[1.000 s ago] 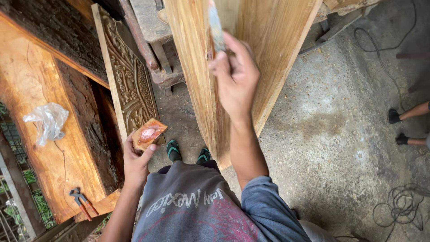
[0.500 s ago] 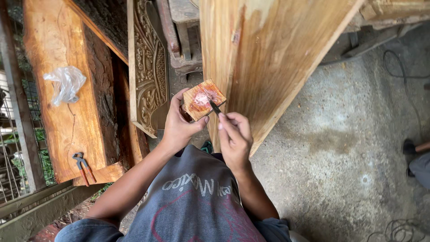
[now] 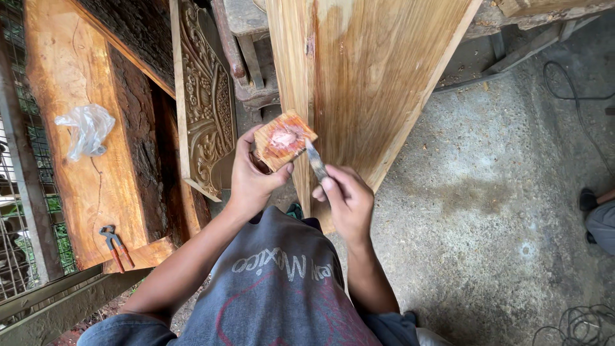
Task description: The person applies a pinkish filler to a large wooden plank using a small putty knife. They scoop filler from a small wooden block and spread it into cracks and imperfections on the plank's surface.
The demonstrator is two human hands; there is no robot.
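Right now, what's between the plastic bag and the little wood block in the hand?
In the head view, a carved wooden panel stands between the plastic bag and the small wood block.

Small wood block point(image 3: 284, 140) held up in left hand point(image 3: 253, 179), just left of the putty knife point(image 3: 315, 161) in right hand point(image 3: 346, 202); blade tip near the block's edge. Both sit in front of the upright plank point(image 3: 371, 83). Carved panel point(image 3: 204, 96) leans left of the plank. Farther left, a slab point(image 3: 70, 186) with plastic bag point(image 3: 88, 129) on it; pincers point(image 3: 114, 243) lower down. Cables point(image 3: 576, 323) on the floor at right.
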